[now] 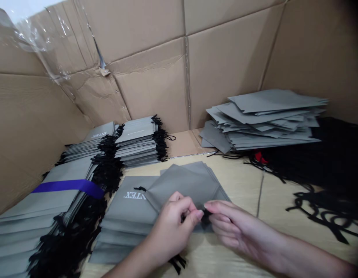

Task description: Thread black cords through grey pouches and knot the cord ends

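A grey flat bag lies on the table in front of me, over a pile of grey bags printed with white letters. My left hand pinches the near edge of the top bag with curled fingers. My right hand meets it fingertip to fingertip, also pinching at that edge, where a black cord shows between the fingers. Black cord ends stick out under my left wrist.
Stacks of finished grey bags with black cords stand at the back left; one stack wears a purple band. A loose heap of grey bags lies back right, beside black cords. Cardboard walls surround the table.
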Demonstrator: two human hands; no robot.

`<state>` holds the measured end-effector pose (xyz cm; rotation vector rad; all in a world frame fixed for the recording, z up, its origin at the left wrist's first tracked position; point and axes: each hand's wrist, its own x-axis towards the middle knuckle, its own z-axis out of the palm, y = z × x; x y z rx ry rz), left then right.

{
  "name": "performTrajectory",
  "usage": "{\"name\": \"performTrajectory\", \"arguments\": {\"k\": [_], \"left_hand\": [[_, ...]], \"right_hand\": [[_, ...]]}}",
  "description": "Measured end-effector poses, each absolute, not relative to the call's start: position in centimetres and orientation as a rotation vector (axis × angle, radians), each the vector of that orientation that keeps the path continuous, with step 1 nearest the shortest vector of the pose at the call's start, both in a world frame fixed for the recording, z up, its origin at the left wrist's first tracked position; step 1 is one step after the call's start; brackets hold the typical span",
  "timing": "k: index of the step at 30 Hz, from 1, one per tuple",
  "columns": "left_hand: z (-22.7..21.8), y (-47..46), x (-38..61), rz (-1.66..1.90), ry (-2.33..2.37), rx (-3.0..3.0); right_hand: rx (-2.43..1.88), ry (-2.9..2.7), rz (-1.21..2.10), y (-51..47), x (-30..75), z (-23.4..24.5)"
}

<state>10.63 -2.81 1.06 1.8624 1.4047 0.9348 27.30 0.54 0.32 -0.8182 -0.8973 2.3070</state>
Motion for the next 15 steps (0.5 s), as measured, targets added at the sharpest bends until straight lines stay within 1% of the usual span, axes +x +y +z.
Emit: {"name": "performTrajectory", "arguments": {"k": [2,5,11,15], "left_hand": [[1.2,-2.9,10.6,0.936,1.405,1.939],[1.4,-3.1,10.6,0.943,1.392,2.012],[1.4,-3.1,10.1,1.022,1.297,2.101],[1.2,-2.8,9.5,0.98,1.203,2.289]], "right_hand": [[-0.779,-0.632,2.375,0.2,27.2,0.7],[-0.767,-0.489,2.388,0.1,27.2,1.1],[-0.824,-0.65,2.269,0.5,28.0,2.2],[-0.744,-0.795,2.233,1.8,28.7,2.4]]}}
